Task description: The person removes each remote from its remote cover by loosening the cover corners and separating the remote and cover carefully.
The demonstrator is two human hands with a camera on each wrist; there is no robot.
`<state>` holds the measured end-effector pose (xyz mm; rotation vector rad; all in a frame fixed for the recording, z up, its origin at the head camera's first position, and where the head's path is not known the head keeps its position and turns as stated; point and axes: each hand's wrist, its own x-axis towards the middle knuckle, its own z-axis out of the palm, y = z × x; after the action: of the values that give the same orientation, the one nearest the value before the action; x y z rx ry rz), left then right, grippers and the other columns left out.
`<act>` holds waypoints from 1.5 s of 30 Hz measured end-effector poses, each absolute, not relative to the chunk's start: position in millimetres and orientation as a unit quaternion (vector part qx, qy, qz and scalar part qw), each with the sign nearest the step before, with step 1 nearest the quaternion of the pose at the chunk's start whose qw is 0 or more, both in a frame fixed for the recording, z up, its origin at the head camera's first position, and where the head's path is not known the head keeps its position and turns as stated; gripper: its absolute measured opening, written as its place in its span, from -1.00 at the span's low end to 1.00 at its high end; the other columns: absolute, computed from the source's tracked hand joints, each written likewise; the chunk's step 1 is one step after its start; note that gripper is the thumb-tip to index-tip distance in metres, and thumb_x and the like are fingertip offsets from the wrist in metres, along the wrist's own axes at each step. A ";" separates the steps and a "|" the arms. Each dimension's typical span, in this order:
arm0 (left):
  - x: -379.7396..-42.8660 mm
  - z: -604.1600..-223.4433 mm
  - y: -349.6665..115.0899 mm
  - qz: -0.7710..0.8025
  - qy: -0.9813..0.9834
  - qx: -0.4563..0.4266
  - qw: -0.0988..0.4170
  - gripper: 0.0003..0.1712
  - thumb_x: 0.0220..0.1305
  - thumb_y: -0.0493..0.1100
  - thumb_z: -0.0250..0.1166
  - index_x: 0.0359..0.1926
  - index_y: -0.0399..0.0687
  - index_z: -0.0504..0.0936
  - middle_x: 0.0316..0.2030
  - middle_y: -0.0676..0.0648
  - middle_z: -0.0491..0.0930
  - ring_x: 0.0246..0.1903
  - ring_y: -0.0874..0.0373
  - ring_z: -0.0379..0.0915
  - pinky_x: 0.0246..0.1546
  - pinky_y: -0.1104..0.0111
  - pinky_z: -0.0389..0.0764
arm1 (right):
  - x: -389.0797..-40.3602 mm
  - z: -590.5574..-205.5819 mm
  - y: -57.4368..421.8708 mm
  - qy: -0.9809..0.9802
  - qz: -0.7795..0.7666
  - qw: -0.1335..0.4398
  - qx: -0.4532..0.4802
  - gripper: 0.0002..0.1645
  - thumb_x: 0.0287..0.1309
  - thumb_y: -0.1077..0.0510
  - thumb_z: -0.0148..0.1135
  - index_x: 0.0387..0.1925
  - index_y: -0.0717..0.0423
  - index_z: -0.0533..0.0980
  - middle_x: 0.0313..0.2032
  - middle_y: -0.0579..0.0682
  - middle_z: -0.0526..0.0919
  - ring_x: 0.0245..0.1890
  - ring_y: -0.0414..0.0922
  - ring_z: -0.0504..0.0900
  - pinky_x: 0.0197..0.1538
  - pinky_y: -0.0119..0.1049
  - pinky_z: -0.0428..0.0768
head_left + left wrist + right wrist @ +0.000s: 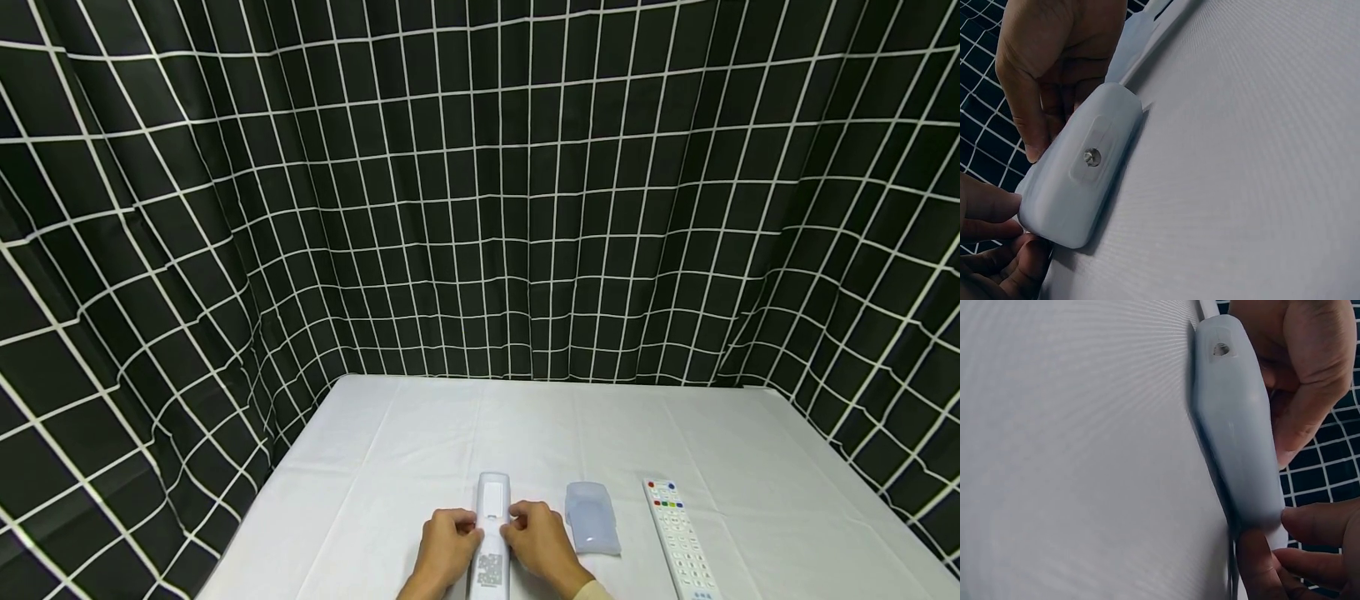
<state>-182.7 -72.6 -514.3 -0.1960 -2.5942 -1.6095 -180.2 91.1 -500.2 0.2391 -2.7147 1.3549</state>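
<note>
A long white device (492,533), shaped like a remote control, lies lengthwise on the white table. A rectangular outline with a small notch marks its far end, and a grey printed patch its near part. My left hand (444,547) pinches its left edge with thumb and fingers. On the opposite edge, my right hand (545,543) grips it the same way. A small round metal spot shows on the rounded end of the device (1085,181) in the left wrist view. Right of the right hand rests a translucent bluish sleeve (592,521).
Farther right, a white remote control (678,537) lies with its buttons up, several of them coloured. A white cloth covers the table (420,425). Black curtains (502,208) with a white grid hang behind and on both sides.
</note>
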 end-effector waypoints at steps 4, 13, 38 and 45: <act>-182.9 -513.3 -72.6 -0.515 -0.854 -0.062 0.043 -0.79 0.02 -0.45 0.35 -0.24 -0.39 0.67 -0.53 0.05 0.52 -0.52 0.20 0.45 -0.50 0.43 0.51 | -180.0 -502.1 90.9 -0.889 0.450 0.045 0.075 -0.66 0.00 0.32 0.35 -0.15 0.42 0.58 -0.56 -0.16 0.53 -0.57 -0.23 0.48 -0.49 -0.36 0.49; -184.0 -511.3 -72.0 -0.508 -0.859 -0.046 0.037 -0.78 0.00 -0.47 0.35 -0.25 -0.37 0.67 -0.54 0.04 0.52 -0.50 0.18 0.45 -0.48 0.39 0.52 | -180.8 -504.7 90.7 -0.885 0.457 0.046 0.077 -0.67 0.00 0.34 0.33 -0.15 0.44 0.58 -0.56 -0.15 0.54 -0.57 -0.24 0.50 -0.48 -0.36 0.51; -195.1 -505.2 -66.6 -0.535 -0.845 -0.006 -0.002 -0.77 0.05 -0.38 0.33 -0.20 -0.36 0.65 -0.49 -0.01 0.49 -0.44 0.13 0.42 -0.40 0.27 0.49 | -187.2 -506.0 89.0 -0.886 0.451 0.091 0.063 -0.55 -0.04 0.29 0.36 -0.07 0.46 0.55 -0.53 -0.12 0.57 -0.52 -0.21 0.51 -0.44 -0.32 0.52; -194.8 -502.0 -66.5 -0.554 -0.832 -0.013 0.025 -0.79 0.02 -0.38 0.36 -0.24 -0.33 0.65 -0.49 0.00 0.53 -0.44 0.14 0.47 -0.37 0.27 0.55 | -188.8 -503.8 88.6 -0.875 0.469 0.097 0.069 -0.63 0.04 0.26 0.32 -0.10 0.41 0.57 -0.48 -0.10 0.56 -0.49 -0.19 0.53 -0.42 -0.32 0.54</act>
<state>-194.8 -66.5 -502.0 -0.0395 -2.5729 -1.7151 -188.8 88.6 -503.8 0.2054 -2.5903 1.3899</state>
